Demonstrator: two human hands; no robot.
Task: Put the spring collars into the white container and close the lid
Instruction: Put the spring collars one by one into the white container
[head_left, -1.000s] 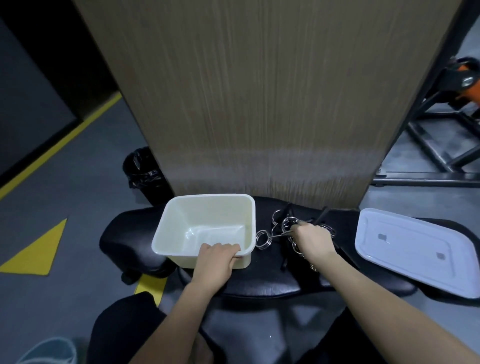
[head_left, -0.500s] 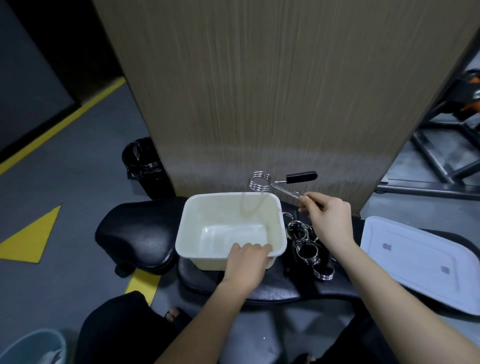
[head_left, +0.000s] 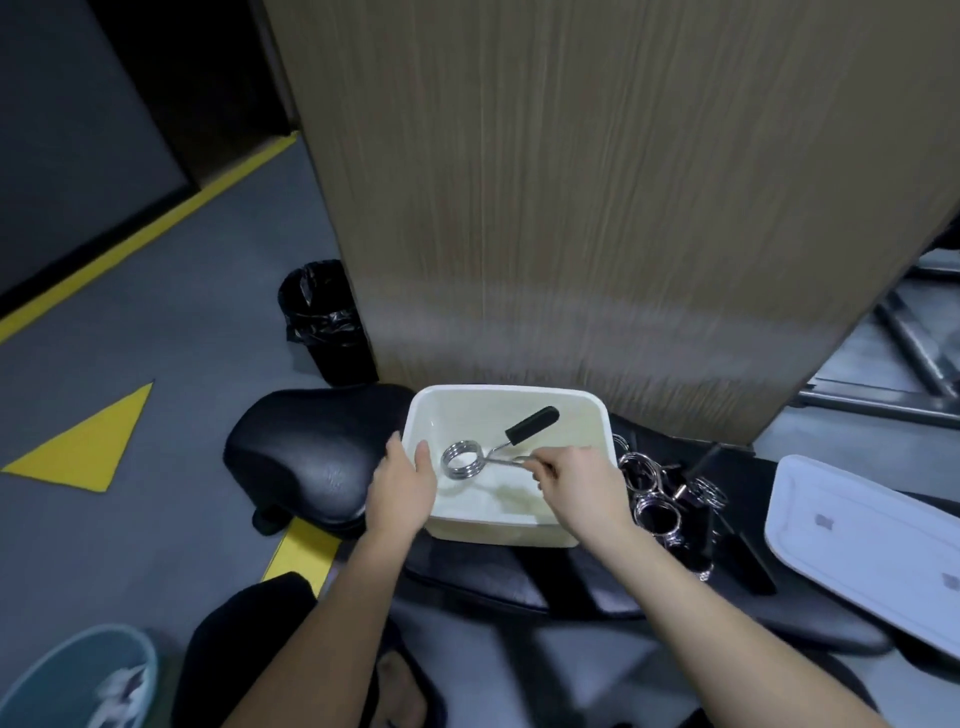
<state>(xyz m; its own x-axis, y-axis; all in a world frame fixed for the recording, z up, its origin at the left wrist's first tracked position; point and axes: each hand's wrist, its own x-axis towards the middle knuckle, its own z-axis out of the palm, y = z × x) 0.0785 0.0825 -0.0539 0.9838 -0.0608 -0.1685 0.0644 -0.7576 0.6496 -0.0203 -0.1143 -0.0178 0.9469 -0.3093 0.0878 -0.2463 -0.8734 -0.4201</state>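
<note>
Chrome coils of one spring collar (head_left: 462, 460) hung inside the white container (head_left: 597, 415) while your right hand (head_left: 582, 486) pinched one of its handles. Your left hand (head_left: 402, 483) gripped the container's left rim, thumb inside. More spring collars (head_left: 654, 499) lay heaped on the black bench (head_left: 311, 457) just right of it, the white lid (head_left: 872, 540) farther right.

Spring collar (head_left: 464, 459) over white container (head_left: 602, 415)
</note>
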